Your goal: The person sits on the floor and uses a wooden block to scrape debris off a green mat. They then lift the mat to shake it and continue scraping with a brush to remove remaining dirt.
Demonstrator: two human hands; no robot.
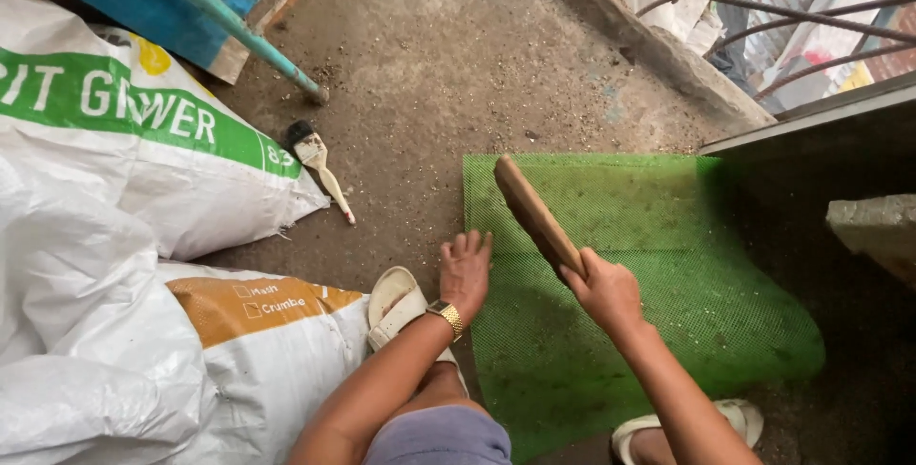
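Two hands: on mesh [649, 265].
Left hand [465, 274]: flat, pinning edge.
Right hand [606, 293]: gripping stick [536, 217].
Mesh: light, floppy; best held at edge.

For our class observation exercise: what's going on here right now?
A person crouches on a concrete floor over a sheet of green mesh. The right hand grips a flat wooden stick, raised at a slant above the mesh. The left hand, a gold watch on its wrist, rests flat at the mesh's near edge. White sacks lie to the left, a small paintbrush beside them.
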